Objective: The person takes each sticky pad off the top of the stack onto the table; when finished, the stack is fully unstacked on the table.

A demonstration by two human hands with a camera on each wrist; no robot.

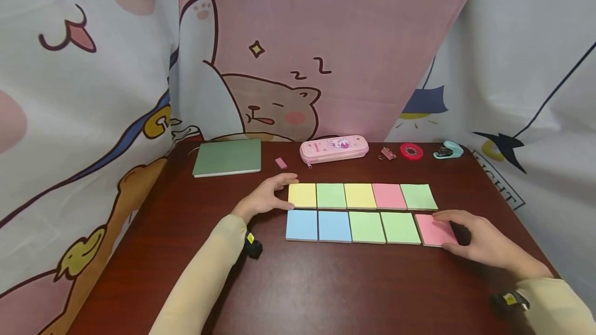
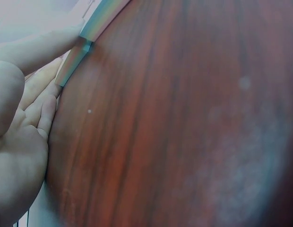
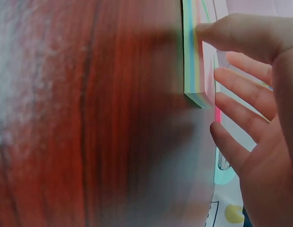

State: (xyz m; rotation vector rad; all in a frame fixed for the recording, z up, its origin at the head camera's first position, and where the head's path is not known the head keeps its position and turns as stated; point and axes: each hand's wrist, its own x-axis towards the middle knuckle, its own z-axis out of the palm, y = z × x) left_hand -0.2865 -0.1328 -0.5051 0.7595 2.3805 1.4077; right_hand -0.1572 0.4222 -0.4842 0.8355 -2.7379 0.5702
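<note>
Two rows of square sticky note pads lie flat on the table, in yellow, green, pink and blue. My left hand (image 1: 265,198) is at the left end of the upper row, thumb and fingers about the yellow sticky note pad (image 1: 302,195). In the left wrist view the thumb (image 2: 47,49) touches the pads' edges. At the right end of the lower row, my right hand (image 1: 484,239) holds the pink sticky note pad (image 1: 435,230) between thumb and fingers. This pad sits slightly askew beside a green pad (image 1: 400,228). Its layered coloured side (image 3: 193,61) shows in the right wrist view.
Along the back of the table lie a green notebook (image 1: 228,157), a small pink eraser-like block (image 1: 281,163), a pink pencil case (image 1: 334,149), a binder clip (image 1: 388,153), a red tape roll (image 1: 412,151) and a mint stapler (image 1: 449,150). Printed cloth hangs behind and at both sides.
</note>
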